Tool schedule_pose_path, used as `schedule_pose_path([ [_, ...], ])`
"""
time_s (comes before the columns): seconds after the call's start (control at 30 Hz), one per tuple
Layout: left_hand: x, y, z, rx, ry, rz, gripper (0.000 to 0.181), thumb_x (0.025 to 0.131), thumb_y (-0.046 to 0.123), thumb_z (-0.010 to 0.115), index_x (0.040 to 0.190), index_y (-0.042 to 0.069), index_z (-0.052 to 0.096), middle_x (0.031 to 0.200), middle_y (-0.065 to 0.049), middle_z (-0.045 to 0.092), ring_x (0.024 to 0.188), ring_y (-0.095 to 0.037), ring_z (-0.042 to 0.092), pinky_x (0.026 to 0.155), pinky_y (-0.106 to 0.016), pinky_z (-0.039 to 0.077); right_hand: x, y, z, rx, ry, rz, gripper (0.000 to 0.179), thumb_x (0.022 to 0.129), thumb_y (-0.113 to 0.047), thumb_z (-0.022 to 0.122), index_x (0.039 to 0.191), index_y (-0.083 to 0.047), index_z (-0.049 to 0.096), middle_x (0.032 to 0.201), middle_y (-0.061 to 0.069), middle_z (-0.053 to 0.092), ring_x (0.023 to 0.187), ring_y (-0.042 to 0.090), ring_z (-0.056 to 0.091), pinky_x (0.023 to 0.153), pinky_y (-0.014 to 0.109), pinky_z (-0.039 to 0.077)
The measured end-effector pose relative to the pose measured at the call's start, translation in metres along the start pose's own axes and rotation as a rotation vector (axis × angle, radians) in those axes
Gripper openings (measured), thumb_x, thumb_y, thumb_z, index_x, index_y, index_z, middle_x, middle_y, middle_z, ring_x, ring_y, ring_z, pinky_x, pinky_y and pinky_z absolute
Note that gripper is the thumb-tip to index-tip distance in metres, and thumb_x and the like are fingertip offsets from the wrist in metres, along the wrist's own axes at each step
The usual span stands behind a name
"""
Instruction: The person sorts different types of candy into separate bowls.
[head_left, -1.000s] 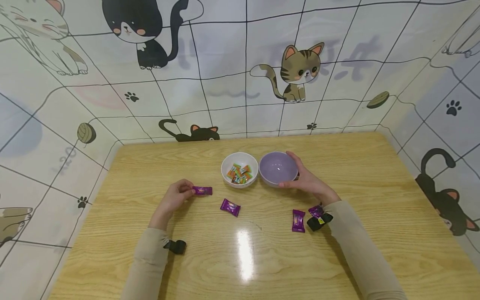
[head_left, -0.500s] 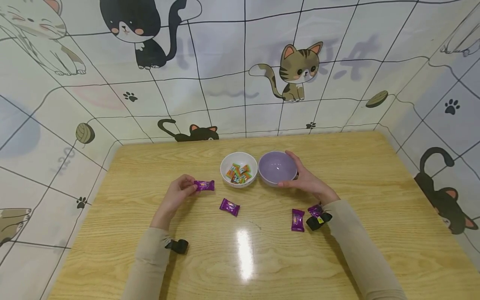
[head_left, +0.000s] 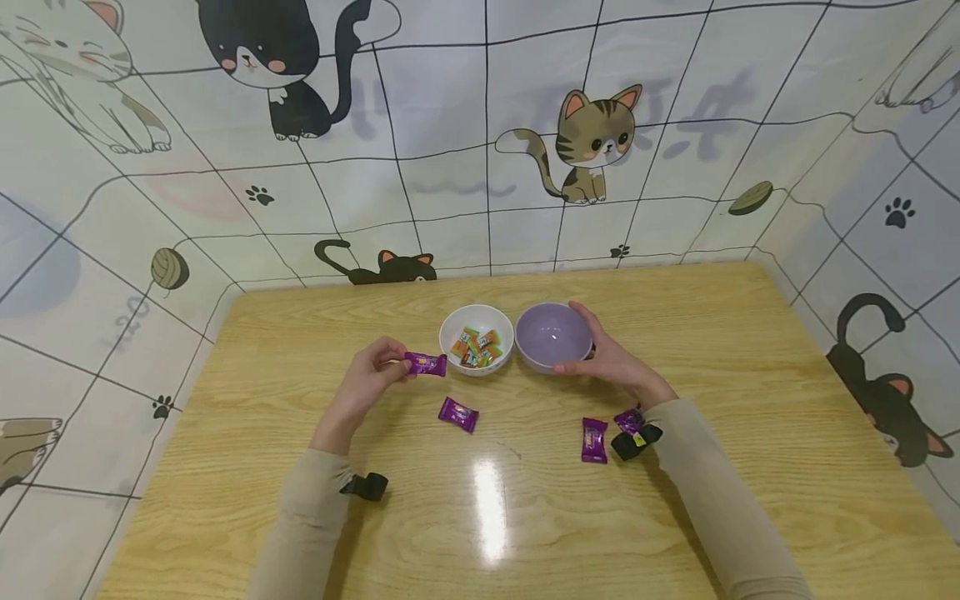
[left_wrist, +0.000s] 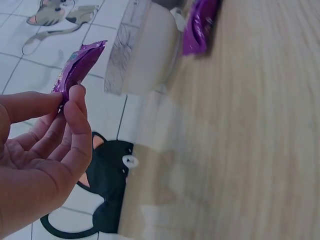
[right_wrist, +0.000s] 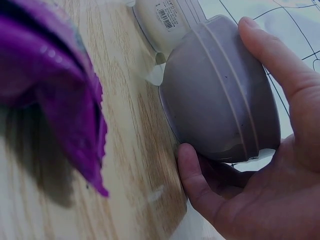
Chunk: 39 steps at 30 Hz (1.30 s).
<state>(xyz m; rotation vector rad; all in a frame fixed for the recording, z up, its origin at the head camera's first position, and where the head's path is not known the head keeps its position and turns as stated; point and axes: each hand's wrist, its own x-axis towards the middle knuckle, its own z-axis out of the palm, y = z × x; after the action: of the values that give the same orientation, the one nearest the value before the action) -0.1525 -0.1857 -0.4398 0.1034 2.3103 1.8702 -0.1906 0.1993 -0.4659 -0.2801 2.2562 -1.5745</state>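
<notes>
Between thumb and fingertips my left hand (head_left: 371, 379) pinches a purple-wrapped candy (head_left: 426, 364), whose far end reaches the left side of the white bowl (head_left: 480, 314). In the left wrist view this candy (left_wrist: 80, 67) is tilted, raised off the table. Several orange-and-green wrapped candies (head_left: 468, 357) lie inside the white bowl. Right beside it stands an upright purple bowl (head_left: 552, 333) with nothing in it. My right hand (head_left: 618, 367) holds that bowl's right side, fingers spread around it; the right wrist view shows its outer wall (right_wrist: 215, 90) between thumb and fingers.
One purple candy (head_left: 458, 414) lies in front of the white bowl. Another candy (head_left: 594, 440) rests nearer the right forearm, with a third wrapper (head_left: 628, 419) partly covered by the black wrist strap (head_left: 636, 442). Behind the wooden table (head_left: 315, 317) rises a cat-patterned backdrop (head_left: 450, 108).
My left hand has lifted its purple candy from the table and carried it right and away from me, up to the white bowl. My right hand stays on the purple bowl.
</notes>
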Motion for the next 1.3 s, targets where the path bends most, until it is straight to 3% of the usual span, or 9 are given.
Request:
schedule_pose_path([
  [0.13,0.005,0.009,0.010,-0.020,0.006,0.022,0.010,0.093,-0.006,0.056,0.103,-0.007,0.053,0.098,-0.018,0.064,0.082,-0.024,0.065,0.075,-0.027,0.055,0.000,0.001,0.000,0.004,-0.002,-0.002,0.111,0.078,-0.023,0.082,0.155,-0.032,0.002,0.156,0.022,0.008,0.140,0.046,0.010,0.108,0.067,0.009],
  [0.4,0.018,0.022,0.035,-0.040,0.010,0.065,0.009,0.091,-0.009,0.057,0.100,-0.008,0.056,0.097,-0.019,0.065,0.076,-0.017,0.066,0.073,-0.029,0.056,0.000,0.002,0.000,-0.009,-0.001,-0.003,0.111,0.078,-0.025,0.082,0.155,-0.032,0.002,0.156,0.022,0.008,0.140,0.047,0.009,0.107,0.068,0.009],
  [0.63,0.032,0.029,0.059,-0.059,0.023,0.081,0.009,0.090,-0.009,0.058,0.098,-0.007,0.056,0.096,-0.019,0.063,0.085,-0.035,0.064,0.073,-0.029,0.055,0.000,0.002,0.000,-0.007,-0.005,0.000,0.111,0.078,-0.025,0.082,0.155,-0.032,0.002,0.156,0.022,0.007,0.140,0.047,0.008,0.107,0.068,0.008],
  [0.87,0.044,0.037,0.090,-0.025,0.023,0.065,0.010,0.088,-0.006,0.062,0.095,-0.002,0.057,0.097,-0.013,0.062,0.086,-0.022,0.063,0.075,-0.028,0.053,-0.001,0.000,-0.001,0.000,-0.005,-0.005,0.112,0.078,-0.025,0.082,0.156,-0.031,0.002,0.156,0.023,0.008,0.139,0.049,0.010,0.107,0.069,0.009],
  [1.03,0.054,0.041,0.114,-0.070,-0.028,0.117,0.011,0.086,-0.013,0.060,0.095,-0.008,0.056,0.096,-0.016,0.061,0.083,-0.029,0.065,0.073,-0.032,0.057,-0.003,-0.002,-0.001,-0.010,-0.004,-0.002,0.112,0.078,-0.025,0.082,0.156,-0.032,0.002,0.156,0.024,0.007,0.139,0.050,0.011,0.107,0.069,0.010],
  [1.17,0.057,0.044,0.127,-0.114,-0.100,0.099,0.015,0.087,-0.013,0.059,0.102,-0.011,0.056,0.102,-0.021,0.062,0.081,-0.029,0.068,0.077,-0.042,0.057,-0.003,-0.002,-0.001,-0.011,-0.014,0.006,0.111,0.079,-0.025,0.081,0.155,-0.034,0.001,0.156,0.024,0.006,0.139,0.049,0.011,0.106,0.069,0.012],
  [1.3,0.057,0.046,0.133,-0.123,-0.149,0.098,0.019,0.090,-0.009,0.059,0.109,-0.010,0.058,0.110,-0.023,0.062,0.087,-0.029,0.068,0.081,-0.041,0.056,-0.004,-0.003,-0.001,-0.019,-0.017,0.006,0.111,0.080,-0.025,0.081,0.155,-0.033,-0.001,0.155,0.025,0.007,0.138,0.050,0.012,0.106,0.069,0.014],
])
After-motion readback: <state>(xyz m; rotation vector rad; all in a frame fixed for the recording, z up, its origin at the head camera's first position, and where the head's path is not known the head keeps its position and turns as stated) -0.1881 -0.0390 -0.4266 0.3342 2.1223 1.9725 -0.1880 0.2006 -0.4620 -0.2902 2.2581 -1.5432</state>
